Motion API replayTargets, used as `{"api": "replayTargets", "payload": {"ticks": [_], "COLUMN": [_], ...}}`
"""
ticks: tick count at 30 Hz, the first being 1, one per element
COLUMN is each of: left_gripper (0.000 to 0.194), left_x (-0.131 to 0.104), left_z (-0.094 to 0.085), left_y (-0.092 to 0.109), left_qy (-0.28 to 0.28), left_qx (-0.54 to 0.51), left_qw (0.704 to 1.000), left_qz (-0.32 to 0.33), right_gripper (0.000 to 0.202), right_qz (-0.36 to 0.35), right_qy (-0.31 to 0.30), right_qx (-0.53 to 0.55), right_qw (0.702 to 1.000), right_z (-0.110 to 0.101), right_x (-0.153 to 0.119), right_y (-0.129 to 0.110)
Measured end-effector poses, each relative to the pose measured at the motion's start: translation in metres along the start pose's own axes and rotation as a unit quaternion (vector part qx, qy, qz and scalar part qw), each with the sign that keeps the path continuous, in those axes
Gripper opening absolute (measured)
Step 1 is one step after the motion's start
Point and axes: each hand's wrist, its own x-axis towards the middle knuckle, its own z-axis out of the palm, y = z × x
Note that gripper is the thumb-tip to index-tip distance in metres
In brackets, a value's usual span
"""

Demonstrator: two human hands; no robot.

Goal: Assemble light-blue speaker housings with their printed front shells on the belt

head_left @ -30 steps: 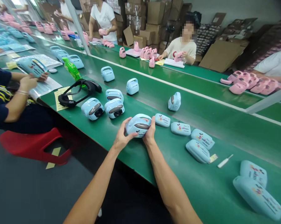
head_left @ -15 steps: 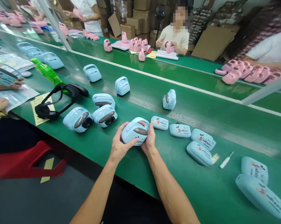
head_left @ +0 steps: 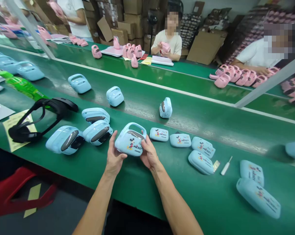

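Note:
Between my two hands is a light-blue handled case (head_left: 129, 145), its Mickey print facing me and its handle on top, with a dark oval panel below the handle. My left hand (head_left: 114, 158) grips its left side, the thumb along the bottom edge. On the other side, my right hand (head_left: 149, 153) holds the right edge with the fingers partly behind it. Just left stand several similar cases (head_left: 64, 138) with dark panels. Light-blue printed shells (head_left: 159, 134) lie to the right, close to my right hand. A white-handled screwdriver (head_left: 226, 167) rests beyond them.
A black head strap (head_left: 49, 114) and a green bottle (head_left: 25, 86) lie at the left. More blue cases (head_left: 165, 107) sit on the green conveyor (head_left: 142, 98). Across it, people handle pink cases (head_left: 224, 78). A red stool (head_left: 12, 189) is at lower left.
The case in my hands has turned so its printed front faces me, and my left thumb has moved off the print to the lower edge. The camera view has shifted right.

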Motion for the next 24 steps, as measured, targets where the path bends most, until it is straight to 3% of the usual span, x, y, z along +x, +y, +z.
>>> {"api": "replayTargets", "payload": {"ticks": [3, 6, 7, 9, 11, 13, 24], "left_gripper": [0.118, 0.096, 0.086, 0.068, 0.055, 0.048, 0.035], "left_x": [-0.004, -0.012, -0.016, -0.024, -0.032, -0.04, -0.049], "left_z": [0.006, 0.01, 0.01, 0.011, 0.012, 0.015, 0.024], "left_y": [0.003, 0.008, 0.01, 0.013, 0.016, 0.018, 0.013], "left_qy": [0.0, 0.047, 0.065, 0.081, 0.066, 0.041, 0.034], "left_qx": [-0.028, -0.055, -0.06, -0.064, -0.06, -0.057, -0.064], "left_qw": [1.0, 0.997, 0.994, 0.985, 0.977, 0.972, 0.966], "left_qz": [0.008, -0.035, -0.066, -0.139, -0.196, -0.222, -0.249], "right_gripper": [0.078, 0.088, 0.096, 0.109, 0.111, 0.109, 0.106], "right_qz": [0.022, -0.064, -0.115, -0.199, -0.223, -0.21, -0.194], "right_qy": [-0.018, -0.008, -0.024, -0.12, -0.251, -0.326, -0.332], "right_qx": [-0.043, -0.223, -0.302, -0.442, -0.523, -0.552, -0.555], "right_qw": [0.999, 0.973, 0.946, 0.866, 0.784, 0.739, 0.737], "right_z": [0.003, -0.003, -0.007, -0.013, -0.016, -0.017, -0.029], "right_x": [-0.011, -0.023, -0.026, -0.031, -0.035, -0.037, -0.043], "right_y": [0.0, -0.016, -0.025, -0.046, -0.064, -0.074, -0.074]}}
